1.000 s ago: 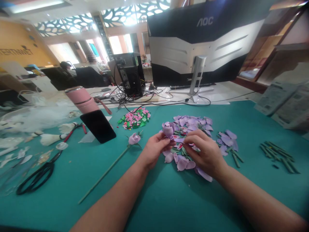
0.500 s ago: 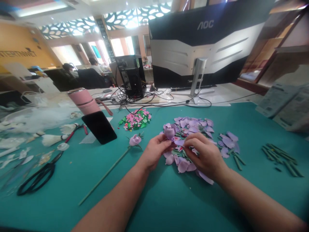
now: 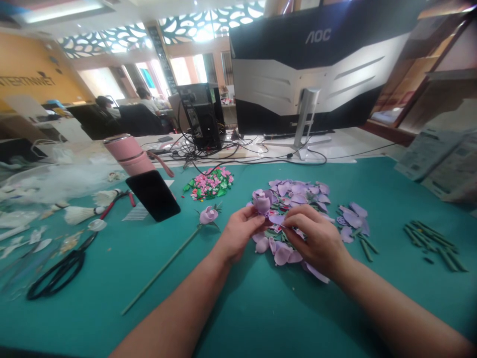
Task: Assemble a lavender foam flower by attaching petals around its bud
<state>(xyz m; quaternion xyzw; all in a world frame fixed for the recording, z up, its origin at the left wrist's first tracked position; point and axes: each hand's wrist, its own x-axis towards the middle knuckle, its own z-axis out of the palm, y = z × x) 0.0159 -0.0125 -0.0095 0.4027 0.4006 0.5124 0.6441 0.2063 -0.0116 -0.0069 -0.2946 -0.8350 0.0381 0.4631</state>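
Observation:
My left hand (image 3: 238, 231) is closed around the base of a purple toy rose bloom (image 3: 262, 201), holding it upright. Pinched in my right hand (image 3: 316, 238) is a loose purple petal (image 3: 277, 219), its free end at the underside of the bloom; whether it is joined there I cannot tell. Below and behind both hands spreads a pile of purple petals (image 3: 298, 191), with small red, white and green pieces among them, partly hidden by my fingers. To the left lies a finished-looking rose (image 3: 208, 215) on a long green stem (image 3: 164, 268).
Pink and green pieces (image 3: 211, 184) form a heap behind. Several green stem pieces (image 3: 432, 243) lie at right, near a small petal group (image 3: 352, 221). A phone (image 3: 153, 196) leans on a pink flask (image 3: 128, 154); black scissors (image 3: 61, 271) and shuttlecocks (image 3: 84, 215) are at left.
The bloom has turned very slightly in my left hand. Otherwise both hands and the petal stay almost where they were.

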